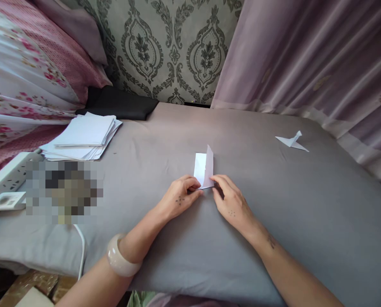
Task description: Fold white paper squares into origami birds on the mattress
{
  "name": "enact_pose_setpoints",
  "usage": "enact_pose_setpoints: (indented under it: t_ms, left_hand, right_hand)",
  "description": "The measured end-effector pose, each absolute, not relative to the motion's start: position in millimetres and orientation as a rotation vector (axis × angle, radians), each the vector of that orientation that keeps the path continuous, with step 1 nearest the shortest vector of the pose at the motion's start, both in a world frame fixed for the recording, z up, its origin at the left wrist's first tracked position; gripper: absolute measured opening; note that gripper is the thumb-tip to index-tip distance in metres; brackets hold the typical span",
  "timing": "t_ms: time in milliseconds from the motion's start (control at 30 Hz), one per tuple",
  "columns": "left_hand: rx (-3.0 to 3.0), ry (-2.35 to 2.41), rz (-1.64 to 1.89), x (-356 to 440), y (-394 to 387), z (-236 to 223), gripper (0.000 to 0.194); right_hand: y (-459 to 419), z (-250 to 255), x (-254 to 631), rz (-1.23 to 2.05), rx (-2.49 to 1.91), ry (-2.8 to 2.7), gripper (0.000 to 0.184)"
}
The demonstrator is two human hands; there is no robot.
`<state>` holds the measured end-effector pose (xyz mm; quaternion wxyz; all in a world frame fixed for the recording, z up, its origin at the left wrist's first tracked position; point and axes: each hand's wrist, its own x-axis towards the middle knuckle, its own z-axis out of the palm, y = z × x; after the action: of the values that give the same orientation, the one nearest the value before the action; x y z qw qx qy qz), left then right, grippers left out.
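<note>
A small white paper [203,167], folded lengthwise with its right flap standing up, lies on the grey bed sheet [273,204] in the middle of the view. My left hand [181,198] pinches the paper's near left corner with curled fingers. My right hand [230,201] pinches the near right corner, fingertips on the raised flap. A pale bangle [120,258] sits on my left wrist.
A finished folded paper figure [292,141] lies far right on the sheet. A stack of white sheets [83,136] rests at the left, with a black cloth [120,103] behind it. A white cable [81,247] hangs at the near left edge. Purple curtains [321,55] close the right side.
</note>
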<state>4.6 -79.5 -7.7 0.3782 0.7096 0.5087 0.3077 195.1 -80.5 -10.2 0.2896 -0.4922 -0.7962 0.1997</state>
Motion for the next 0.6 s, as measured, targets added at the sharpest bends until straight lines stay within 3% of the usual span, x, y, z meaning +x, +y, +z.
enact_pose_setpoints:
  t_ms: [200,600]
  left_hand:
    - [1.834,1.353,0.790,8,-80,-4,0.009]
    - [1.702,1.454,0.723,13,-78,0,0.031]
  right_hand:
    - [-79,-19,197,0.453,-1.355,-2.121,0.021]
    - [-89,-16,192,0.327,-1.464,-2.141,0.025]
